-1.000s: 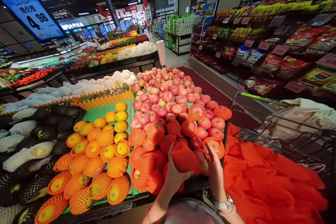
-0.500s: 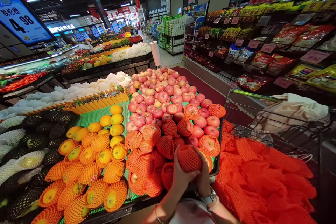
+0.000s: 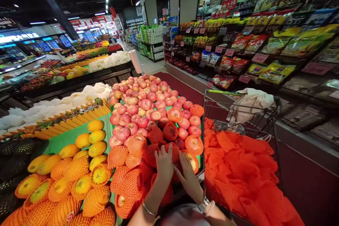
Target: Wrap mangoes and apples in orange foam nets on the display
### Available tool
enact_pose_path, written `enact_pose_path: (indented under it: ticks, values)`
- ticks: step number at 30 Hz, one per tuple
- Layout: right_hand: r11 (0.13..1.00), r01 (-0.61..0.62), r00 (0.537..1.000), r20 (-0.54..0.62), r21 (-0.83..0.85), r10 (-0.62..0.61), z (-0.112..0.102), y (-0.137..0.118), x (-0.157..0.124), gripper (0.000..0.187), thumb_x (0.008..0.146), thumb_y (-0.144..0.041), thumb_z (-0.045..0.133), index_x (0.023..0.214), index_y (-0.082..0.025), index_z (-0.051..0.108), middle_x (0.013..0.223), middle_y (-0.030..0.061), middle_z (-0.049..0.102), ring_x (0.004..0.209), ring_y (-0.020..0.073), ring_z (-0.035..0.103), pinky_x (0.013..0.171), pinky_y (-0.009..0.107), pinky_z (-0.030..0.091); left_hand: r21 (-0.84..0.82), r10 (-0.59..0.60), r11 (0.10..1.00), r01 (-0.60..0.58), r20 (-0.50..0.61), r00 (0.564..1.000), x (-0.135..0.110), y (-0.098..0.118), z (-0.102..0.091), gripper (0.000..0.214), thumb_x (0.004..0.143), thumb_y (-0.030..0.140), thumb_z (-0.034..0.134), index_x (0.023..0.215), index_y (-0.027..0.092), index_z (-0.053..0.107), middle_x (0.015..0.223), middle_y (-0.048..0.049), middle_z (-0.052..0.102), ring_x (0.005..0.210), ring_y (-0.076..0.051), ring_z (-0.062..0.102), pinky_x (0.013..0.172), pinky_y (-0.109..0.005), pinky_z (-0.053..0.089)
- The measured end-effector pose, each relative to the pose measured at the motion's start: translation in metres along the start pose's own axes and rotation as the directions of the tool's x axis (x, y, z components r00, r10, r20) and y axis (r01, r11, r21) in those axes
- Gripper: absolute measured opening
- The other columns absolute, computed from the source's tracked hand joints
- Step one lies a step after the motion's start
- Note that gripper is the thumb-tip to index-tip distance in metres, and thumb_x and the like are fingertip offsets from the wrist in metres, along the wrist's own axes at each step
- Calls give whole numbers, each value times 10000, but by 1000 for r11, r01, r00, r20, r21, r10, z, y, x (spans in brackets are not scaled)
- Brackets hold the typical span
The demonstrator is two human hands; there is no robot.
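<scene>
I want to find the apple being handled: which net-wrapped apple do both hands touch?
The wrapped apple at the near edge of the pile: left hand and right hand rest on it. The other netted apples lie untouched.

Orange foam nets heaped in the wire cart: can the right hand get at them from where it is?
Probably yes. The right hand rests on netted apples at the display's near corner, and the heap of orange foam nets lies uncovered just beyond the wire cart side.

A green-lined tabletop carries heaped apples, bare toward its far edge and in orange foam nets at the near edge; netted oranges fill its left side.
</scene>
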State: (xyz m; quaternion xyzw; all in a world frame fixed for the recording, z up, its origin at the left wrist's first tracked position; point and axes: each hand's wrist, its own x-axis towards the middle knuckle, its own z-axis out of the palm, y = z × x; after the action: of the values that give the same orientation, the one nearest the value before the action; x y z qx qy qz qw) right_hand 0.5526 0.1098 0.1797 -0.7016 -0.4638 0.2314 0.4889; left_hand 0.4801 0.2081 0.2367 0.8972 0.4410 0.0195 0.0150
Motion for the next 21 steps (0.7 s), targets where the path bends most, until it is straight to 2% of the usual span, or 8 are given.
enact_pose_path:
  ticks: [4, 6, 8, 9, 11, 15, 18, 21]
  values:
    - [997, 5, 985, -169, -81, -19, -35, 21, 9, 407, 964, -381, 426, 1282, -236, 633, 1453, 93, 503, 1359, 269, 436, 1151, 518, 335, 42, -5, 999, 8, -71, 997, 2, -3, 0, 713, 720, 408, 774, 1359, 179, 554, 1268, -211, 595, 1178, -383, 548, 1036, -585, 374]
    - [994, -65, 941, -336, -88, 32, -64, 50, 11, 418, 953, -424, 411, 1178, -196, 679, 1336, 134, 588, 1261, 275, 512, 1112, 534, 365, 35, 33, 999, -28, -143, 989, 2, -9, 4, 745, 679, 459, 801, 1333, 183, 576, 1330, -208, 563, 1274, -404, 464, 1060, -589, 348]
    - [977, -191, 863, -490, -91, 123, -91, 88, 6, 470, 917, -479, 394, 1086, -148, 681, 1168, 173, 655, 1133, 289, 577, 1056, 551, 406, 16, 81, 997, -79, -212, 974, 0, -18, 13, 775, 681, 509, 788, 1343, 173, 564, 1379, -203, 529, 1310, -397, 425, 1086, -584, 325]
    - [960, -265, 830, -527, -86, 181, -101, 108, -1, 483, 896, -497, 378, 1028, -141, 676, 1110, 182, 663, 1076, 291, 599, 1023, 540, 434, 3, 104, 994, -107, -240, 965, -1, -23, 17, 792, 697, 541, 764, 1358, 161, 547, 1383, -203, 525, 1303, -388, 431, 1095, -581, 318]
    - [930, -355, 836, -478, -96, 269, -113, 142, -21, 433, 812, -518, 429, 901, -168, 668, 970, 167, 677, 930, 297, 646, 921, 515, 494, -17, 150, 987, -161, -288, 946, -4, -32, 21, 808, 757, 584, 689, 1400, 134, 496, 1373, -203, 531, 1279, -369, 453, 1104, -578, 316]
    - [881, -456, 826, -427, -125, 367, -100, 173, -74, 267, 489, -438, 616, 681, -252, 610, 662, 85, 598, 582, 332, 637, 595, 508, 493, 7, 207, 975, -222, -392, 896, -7, -42, 13, 712, 876, 502, 575, 1446, 102, 430, 1464, -223, 438, 1338, -366, 403, 1109, -555, 331]
    - [838, -529, 776, -478, -136, 412, -81, 175, -104, 206, 500, -405, 534, 667, -287, 557, 676, 74, 570, 558, 370, 647, 583, 560, 454, 90, 339, 939, -331, -399, 852, -6, -43, 11, 612, 896, 436, 568, 1450, 206, 449, 1531, -164, 388, 1417, -366, 318, 1147, -591, 254]
    - [814, -567, 740, -514, -129, 434, -79, 176, -116, 159, 546, -384, 456, 662, -298, 522, 630, 68, 537, 532, 396, 655, 569, 580, 440, 134, 380, 925, -356, -363, 851, -4, -43, 24, 511, 904, 384, 574, 1403, 289, 515, 1426, -125, 530, 1340, -344, 437, 1141, -618, 245]
